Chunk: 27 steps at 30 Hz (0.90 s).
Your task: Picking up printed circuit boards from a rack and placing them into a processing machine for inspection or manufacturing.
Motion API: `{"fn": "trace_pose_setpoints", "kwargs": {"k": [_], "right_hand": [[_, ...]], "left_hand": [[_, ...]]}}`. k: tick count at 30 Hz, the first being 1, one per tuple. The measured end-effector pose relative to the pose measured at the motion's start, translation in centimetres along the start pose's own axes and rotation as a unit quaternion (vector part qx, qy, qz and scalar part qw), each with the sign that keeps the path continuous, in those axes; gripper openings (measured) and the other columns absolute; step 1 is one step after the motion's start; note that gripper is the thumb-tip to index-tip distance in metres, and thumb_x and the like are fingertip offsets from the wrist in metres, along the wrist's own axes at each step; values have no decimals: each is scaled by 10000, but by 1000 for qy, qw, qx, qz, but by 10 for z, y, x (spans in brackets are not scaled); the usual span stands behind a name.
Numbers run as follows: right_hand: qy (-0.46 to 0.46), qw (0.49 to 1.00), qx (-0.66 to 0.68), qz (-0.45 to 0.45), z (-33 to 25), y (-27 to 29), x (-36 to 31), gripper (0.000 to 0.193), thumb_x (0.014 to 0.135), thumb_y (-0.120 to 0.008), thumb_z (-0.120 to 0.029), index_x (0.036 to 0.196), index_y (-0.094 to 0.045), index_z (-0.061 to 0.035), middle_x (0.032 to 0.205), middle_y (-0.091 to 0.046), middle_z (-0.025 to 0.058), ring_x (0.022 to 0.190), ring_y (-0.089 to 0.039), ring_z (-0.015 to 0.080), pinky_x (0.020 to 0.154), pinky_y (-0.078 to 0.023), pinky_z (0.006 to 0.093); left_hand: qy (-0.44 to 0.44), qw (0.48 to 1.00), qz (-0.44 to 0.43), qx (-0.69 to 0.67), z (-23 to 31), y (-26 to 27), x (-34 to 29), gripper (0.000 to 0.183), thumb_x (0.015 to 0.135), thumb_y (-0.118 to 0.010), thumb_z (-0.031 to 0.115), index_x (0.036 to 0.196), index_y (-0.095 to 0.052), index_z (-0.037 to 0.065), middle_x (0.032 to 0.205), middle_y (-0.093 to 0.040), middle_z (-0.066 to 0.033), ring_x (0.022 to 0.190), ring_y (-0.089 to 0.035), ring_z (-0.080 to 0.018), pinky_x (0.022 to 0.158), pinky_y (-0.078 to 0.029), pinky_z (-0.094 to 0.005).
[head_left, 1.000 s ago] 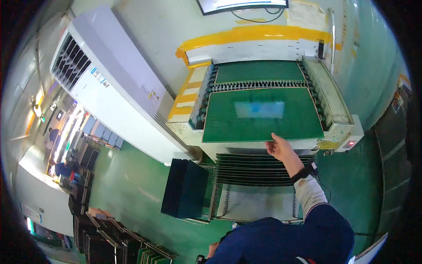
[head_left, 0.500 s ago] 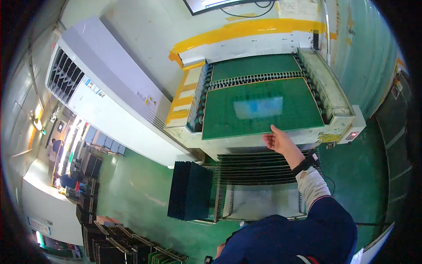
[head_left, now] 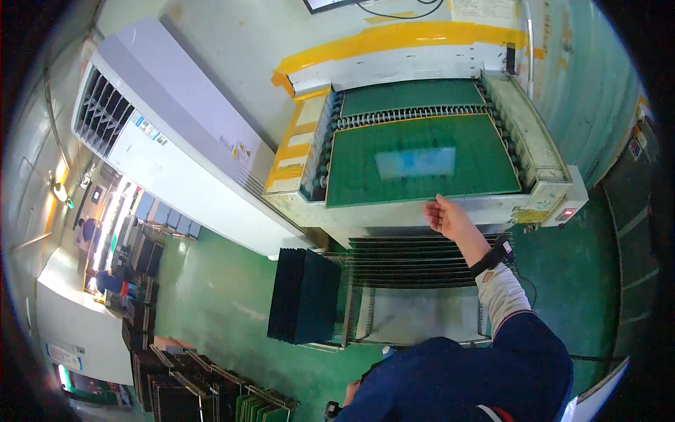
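Observation:
My right hand is at the front edge of a green circuit board panel. Its index finger is stretched out with the tip right at that edge; contact is hard to tell. The other fingers curl loosely and grip nothing visible. The panel lies flat on the rollers of a conveyor machine, a bluish reflection on its surface. Behind it, past a strip of rollers, lies a second green panel. My left hand shows only as a sliver low in the picture, its fingers hidden by my dark blue sleeve.
Below the machine a rack holds several dark panels. A stack of dark boards stands to its left. A tall white air conditioner leans into view at left. More racked boards stand lower left. People work far left.
The front green panel has slid slightly farther into the machine. My right fingertip, earlier overlapping the panel, is now at its edge. The view has shifted a little.

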State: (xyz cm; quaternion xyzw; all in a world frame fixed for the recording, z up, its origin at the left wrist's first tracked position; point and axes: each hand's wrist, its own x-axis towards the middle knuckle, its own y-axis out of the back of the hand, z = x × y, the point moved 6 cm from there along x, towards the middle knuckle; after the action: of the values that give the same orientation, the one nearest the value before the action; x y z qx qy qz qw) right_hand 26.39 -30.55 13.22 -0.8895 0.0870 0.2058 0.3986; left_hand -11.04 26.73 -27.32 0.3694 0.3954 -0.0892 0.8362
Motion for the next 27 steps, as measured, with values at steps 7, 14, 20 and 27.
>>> {"fn": "trace_pose_setpoints", "kwargs": {"k": [7, 14, 20, 27], "right_hand": [[-35, 965, -259, 20, 59, -9, -41, 256, 831, -511, -282, 845, -571, -34, 739, -600, 64, 608, -574, 145, 554, -477, 272], [164, 729, -664, -22, 121, -3, -94, 199, 751, -590, -213, 827, -601, -29, 764, -595, 110, 684, -573, 241, 623, -455, 347], [266, 626, -732, -37, 136, -12, -119, 194, 701, -606, -161, 852, -586, -41, 831, -555, 115, 813, -519, 300, 699, -426, 404], [281, 550, -786, -15, 154, -9, -117, 213, 646, -635, -128, 825, -560, -40, 821, -526, 128, 817, -497, 313, 698, -422, 414]], "left_hand": [[-140, 989, 35, -39, 46, 13, -32, 371, 794, -558, 336, 1005, -593, 33, 886, -632, -147, 818, -600, -258, 721, -456, -328], [-24, 991, 2, -130, 158, 68, -128, 377, 764, -597, 344, 950, -624, 18, 868, -649, -96, 794, -603, -173, 715, -459, -296], [-28, 990, 7, -136, 80, 27, -70, 339, 766, -600, 320, 933, -639, 27, 845, -649, -87, 767, -596, -149, 702, -456, -280], [21, 981, 2, -194, 130, 58, -104, 337, 762, -606, 310, 948, -634, 30, 848, -641, -72, 775, -589, -143, 709, -457, -280]]}}
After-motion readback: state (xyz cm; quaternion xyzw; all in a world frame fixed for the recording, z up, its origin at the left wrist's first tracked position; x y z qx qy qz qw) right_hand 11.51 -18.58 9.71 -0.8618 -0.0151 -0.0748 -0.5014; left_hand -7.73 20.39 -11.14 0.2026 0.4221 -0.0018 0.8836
